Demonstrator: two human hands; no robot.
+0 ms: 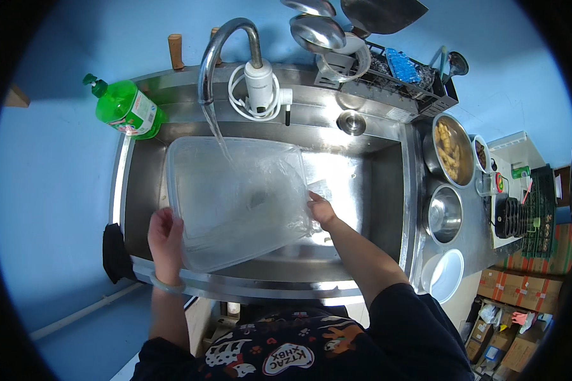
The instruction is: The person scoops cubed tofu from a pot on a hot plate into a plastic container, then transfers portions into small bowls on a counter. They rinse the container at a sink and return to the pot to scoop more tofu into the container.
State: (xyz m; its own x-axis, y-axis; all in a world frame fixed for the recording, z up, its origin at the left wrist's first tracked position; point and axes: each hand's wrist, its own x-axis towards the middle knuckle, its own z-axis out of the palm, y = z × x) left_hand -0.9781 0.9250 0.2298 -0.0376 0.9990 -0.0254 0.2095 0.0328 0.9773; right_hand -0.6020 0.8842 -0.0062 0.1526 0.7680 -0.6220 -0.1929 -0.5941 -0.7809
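A translucent rectangular plastic lid or shallow tub [233, 205] is held over the stainless steel sink [386, 190]. My left hand [166, 233], with a pale bangle on its wrist, grips its left rim. The right rim is in my right hand [321, 209], the thumb near the edge. Water runs from the curved chrome faucet [206, 62] onto the plastic surface, where it spreads and shines. Which of the two the plastic piece is, I cannot tell. The fingers under its rims are partly hidden.
Behind the sink stand a green soap pump bottle [128, 109], a small steel cup [352, 123] and a black utensil rack [400, 81]. To the right are a steel bowl of ginger-like roots in water [450, 150], another steel bowl [444, 214] and a white bowl [443, 276].
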